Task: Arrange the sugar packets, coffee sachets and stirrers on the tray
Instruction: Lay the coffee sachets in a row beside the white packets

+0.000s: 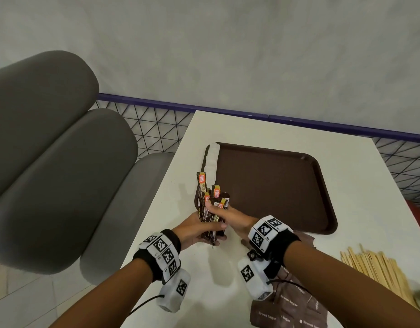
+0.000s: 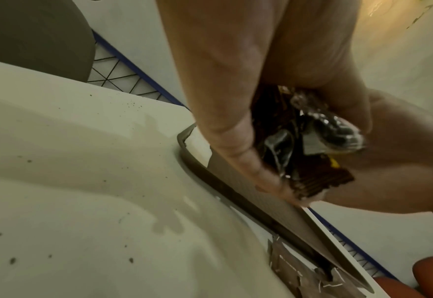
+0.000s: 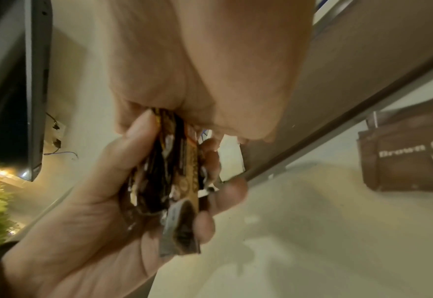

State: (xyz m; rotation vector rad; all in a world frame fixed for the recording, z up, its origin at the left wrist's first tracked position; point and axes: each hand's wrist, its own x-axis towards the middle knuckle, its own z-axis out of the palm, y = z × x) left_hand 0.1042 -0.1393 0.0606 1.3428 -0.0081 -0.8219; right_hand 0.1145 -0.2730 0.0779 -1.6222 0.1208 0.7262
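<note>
Both hands hold one bundle of several dark brown coffee sachets (image 1: 210,204) with orange and yellow tops, upright just above the table by the tray's near left corner. My left hand (image 1: 202,230) grips the bundle's lower end (image 2: 309,159). My right hand (image 1: 224,215) wraps round its middle (image 3: 177,161) from the right. The brown tray (image 1: 275,185) lies beyond, its floor bare except for a row of white packets (image 1: 212,159) along its left rim. Brown sugar packets (image 1: 291,304) and wooden stirrers (image 1: 379,268) lie on the table near my right forearm.
The white table (image 1: 358,209) stands against a blue-railed wire mesh fence (image 1: 157,124) and a grey wall. A grey padded bench (image 1: 50,150) runs along the left side. Dark specks dot the tabletop (image 2: 57,201).
</note>
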